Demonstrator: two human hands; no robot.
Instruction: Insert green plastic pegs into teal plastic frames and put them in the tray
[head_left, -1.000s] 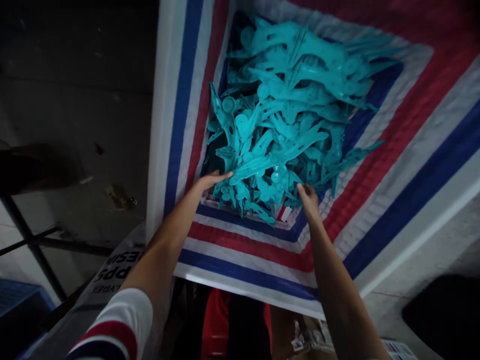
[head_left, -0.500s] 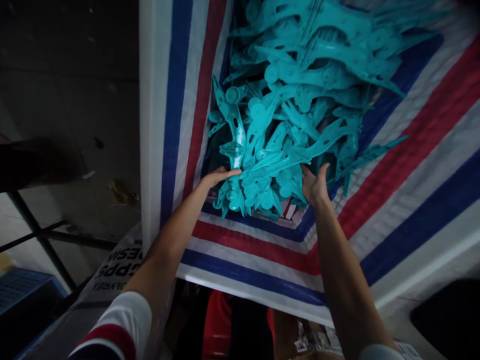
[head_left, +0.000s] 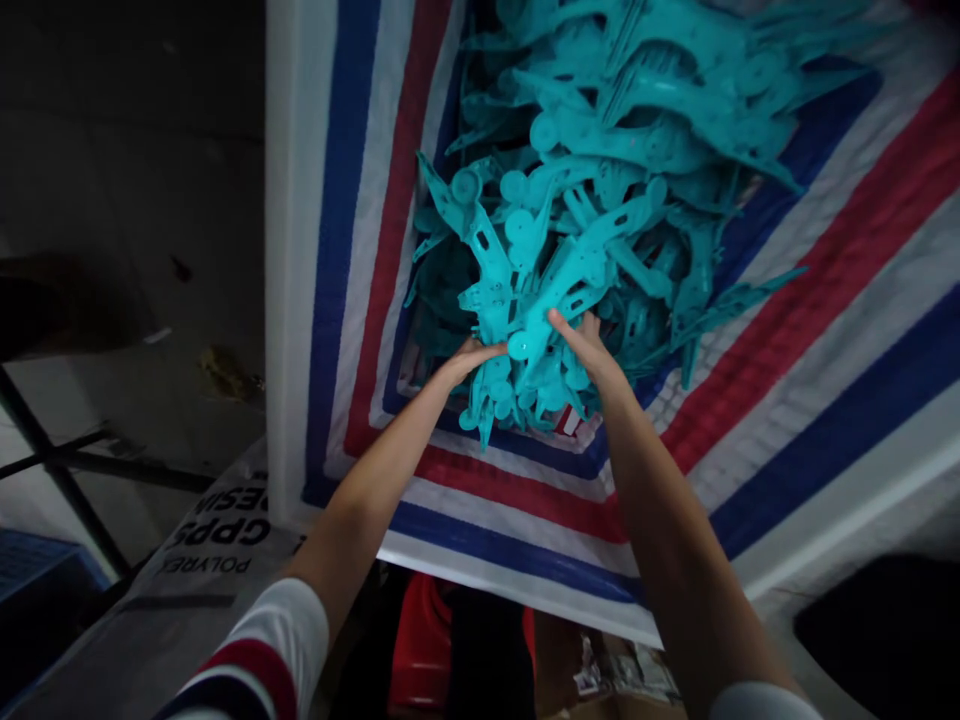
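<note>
A big heap of teal plastic parts [head_left: 637, 150] fills the inside of a white sack with red and blue stripes [head_left: 825, 270]. Both my arms reach into it. My left hand [head_left: 466, 360] presses against the left side of a bunch of teal parts [head_left: 525, 300] at the near edge of the heap. My right hand [head_left: 585, 345] presses on the bunch from the right, fingers spread over it. The bunch is squeezed between the two hands and stands a little above the heap. Fingertips are partly hidden by the parts.
The striped sack's white rim [head_left: 289, 250] runs down the left. A printed white bag [head_left: 217, 520] lies at lower left beside a dark metal frame [head_left: 52, 470]. Something red [head_left: 420, 640] stands below the sack. Dark floor [head_left: 135, 200] stretches to the left.
Both hands moved inward from the sides of the pile and closed together on a bunch of teal parts, which has risen slightly. The view shifted a bit closer to the sack.
</note>
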